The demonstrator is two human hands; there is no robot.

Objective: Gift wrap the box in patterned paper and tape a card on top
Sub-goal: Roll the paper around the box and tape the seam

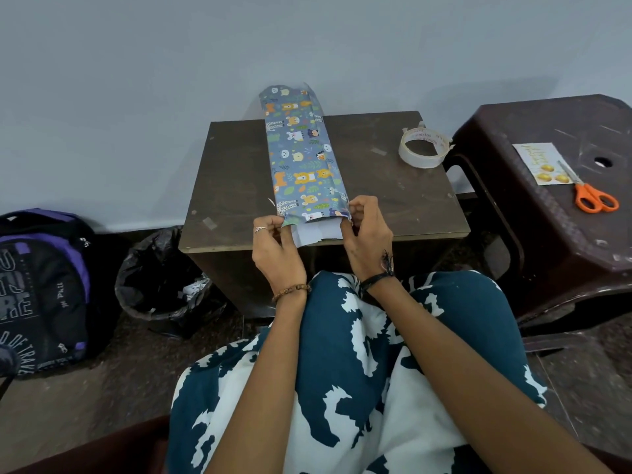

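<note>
A long box wrapped in blue animal-patterned paper (301, 155) lies lengthwise on a small dark wooden table (393, 193), its far end past the table's back edge. At the near end the paper's white inner side (316, 234) sticks out. My left hand (273, 248) pinches the paper's near left corner. My right hand (366, 230) pinches the near right corner. A roll of clear tape (423, 148) sits on the table's right side. A card with yellow print (543, 164) lies on a brown plastic stool (564, 241) to the right.
Orange-handled scissors (588, 193) lie next to the card on the stool. A black-lined waste bin (164, 285) stands left of the table, with a black and purple backpack (44, 289) further left. A pale wall rises behind the table.
</note>
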